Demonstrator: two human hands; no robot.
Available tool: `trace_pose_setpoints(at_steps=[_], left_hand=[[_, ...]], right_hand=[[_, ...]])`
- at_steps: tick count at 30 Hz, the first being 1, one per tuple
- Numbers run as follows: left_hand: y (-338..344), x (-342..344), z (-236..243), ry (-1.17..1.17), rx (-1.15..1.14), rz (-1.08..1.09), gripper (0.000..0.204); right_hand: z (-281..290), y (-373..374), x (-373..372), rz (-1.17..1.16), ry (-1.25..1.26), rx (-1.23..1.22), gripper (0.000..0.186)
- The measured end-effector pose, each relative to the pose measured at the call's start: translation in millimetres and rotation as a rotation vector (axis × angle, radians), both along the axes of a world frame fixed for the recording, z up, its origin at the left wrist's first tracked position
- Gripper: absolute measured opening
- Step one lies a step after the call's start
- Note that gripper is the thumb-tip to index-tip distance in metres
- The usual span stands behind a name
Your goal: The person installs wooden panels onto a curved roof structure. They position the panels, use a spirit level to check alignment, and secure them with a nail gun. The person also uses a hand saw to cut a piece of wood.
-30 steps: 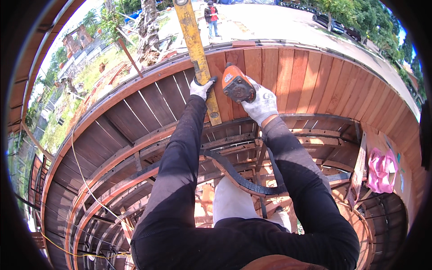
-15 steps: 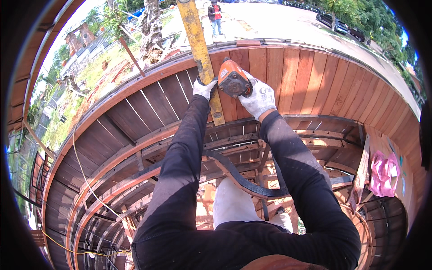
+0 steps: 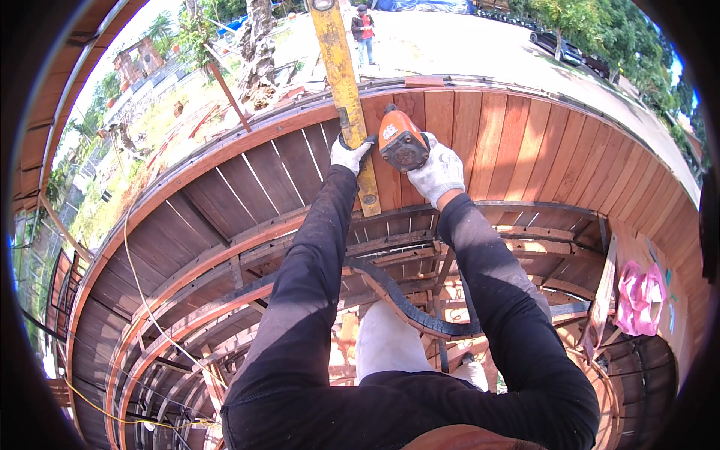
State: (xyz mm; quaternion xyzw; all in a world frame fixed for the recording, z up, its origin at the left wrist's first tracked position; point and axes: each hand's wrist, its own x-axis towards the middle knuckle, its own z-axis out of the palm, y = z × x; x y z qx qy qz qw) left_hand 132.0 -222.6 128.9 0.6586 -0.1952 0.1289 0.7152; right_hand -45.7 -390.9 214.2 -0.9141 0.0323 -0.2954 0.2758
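My left hand [image 3: 351, 155], in a white glove with dark fingertips, is closed around a long, worn yellow spirit level [image 3: 339, 67]. The level lies across the curved wooden planking, pointing away from me and past its far rim. To its right, my gloved right hand [image 3: 438, 169] grips an orange and black nail gun [image 3: 403, 141]. Its dark bolted cap faces up toward me, and its nose is hidden beneath. The gun is over reddish boards [image 3: 436, 120], just beside the level; whether it touches them I cannot tell.
Darker gapped boards [image 3: 247, 176] run along the left. Curved wooden ribs [image 3: 255, 247] and a bent black-topped strip [image 3: 405, 300] lie below my arms. A pink plastic bag [image 3: 640, 300] hangs at right. A cable [image 3: 142, 292] trails at left. Another person [image 3: 363, 34] stands beyond the rim.
The whole scene has shifted slightly down and right in view. The nail gun stands a little farther from my left hand. Both hands keep their holds.
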Motion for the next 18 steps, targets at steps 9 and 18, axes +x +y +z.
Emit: trace_pose_setpoints(at_steps=[9, 18], left_hand=[[0.1, 11.8, -6.2, 0.008, -0.024, -0.004, 0.046], [-5.1, 19.5, -17.5, -0.021, -0.096, -0.057, 0.046]], right_hand=[[-3.4, 4.5, 0.7, 0.086, -0.121, -0.021, 0.05], [-6.8, 4.7, 5.2, 0.064, -0.061, -0.043, 0.052]])
